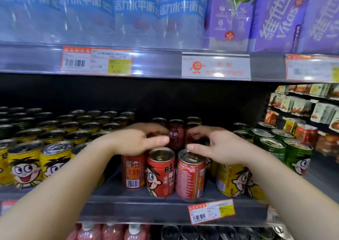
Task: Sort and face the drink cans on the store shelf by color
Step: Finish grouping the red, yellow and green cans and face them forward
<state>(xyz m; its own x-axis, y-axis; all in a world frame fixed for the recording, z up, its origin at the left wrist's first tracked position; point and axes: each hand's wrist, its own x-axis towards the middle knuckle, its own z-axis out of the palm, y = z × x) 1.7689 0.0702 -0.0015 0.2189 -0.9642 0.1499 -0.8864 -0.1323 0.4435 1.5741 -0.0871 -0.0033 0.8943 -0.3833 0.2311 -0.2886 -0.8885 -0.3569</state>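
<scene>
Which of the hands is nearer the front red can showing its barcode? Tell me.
Left. The left hand hovers right above the barcode can; the right hand is farther right, its fingertips over another red can.

Two bare forearms enter from the lower corners, with no sleeve, cuff or glove on either of them anywhere in view. The person's bare left hand (139, 140) and the person's bare right hand (218, 146) carry no ring, watch, bracelet or strap. The fingers are short and rounded with plain, trimmed, unpainted nails, and motion blur softens the fingertips of both hands, so finer detail cannot be made out.
</scene>
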